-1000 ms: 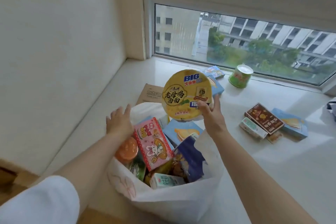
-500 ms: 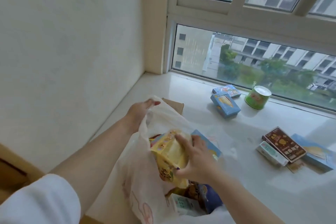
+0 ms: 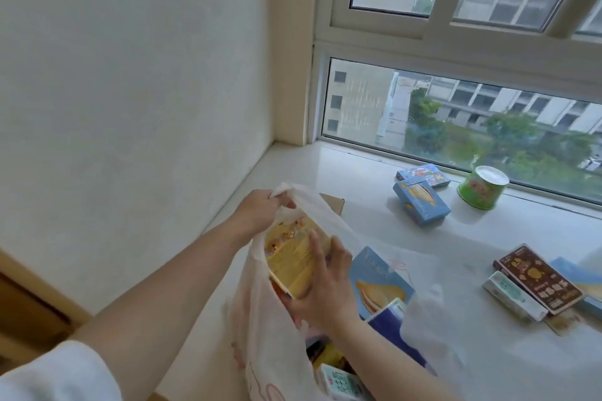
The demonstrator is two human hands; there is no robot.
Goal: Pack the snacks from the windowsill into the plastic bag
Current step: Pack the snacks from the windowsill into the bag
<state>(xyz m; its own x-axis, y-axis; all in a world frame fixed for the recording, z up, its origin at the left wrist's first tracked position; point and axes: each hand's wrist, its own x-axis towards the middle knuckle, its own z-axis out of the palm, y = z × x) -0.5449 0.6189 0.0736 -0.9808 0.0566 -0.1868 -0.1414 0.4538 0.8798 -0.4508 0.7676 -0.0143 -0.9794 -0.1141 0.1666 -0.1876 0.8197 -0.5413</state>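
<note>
My left hand (image 3: 259,210) grips the far rim of the white plastic bag (image 3: 260,319) and lifts it. My right hand (image 3: 322,286) holds the yellow noodle bowl (image 3: 291,257) on its side inside the bag's mouth. A light blue sandwich-biscuit box (image 3: 379,280), a dark blue pouch (image 3: 395,332) and a small milk carton (image 3: 340,386) show in the bag. Loose snacks remain on the white windowsill (image 3: 358,179): two blue boxes (image 3: 422,203), a green cup (image 3: 482,187), and a brown box (image 3: 539,280) with a small pale green carton (image 3: 513,298).
A brown cardboard box (image 3: 334,203) peeks out behind the bag. The white wall stands close on the left, the window glass along the back. Another blue box (image 3: 586,283) lies partly hidden behind the brown box at the right edge.
My right hand has lowered the noodle bowl from above the bag down into its mouth, tipped on its side. My left hand has taken the bag's rim and pulled it up.
</note>
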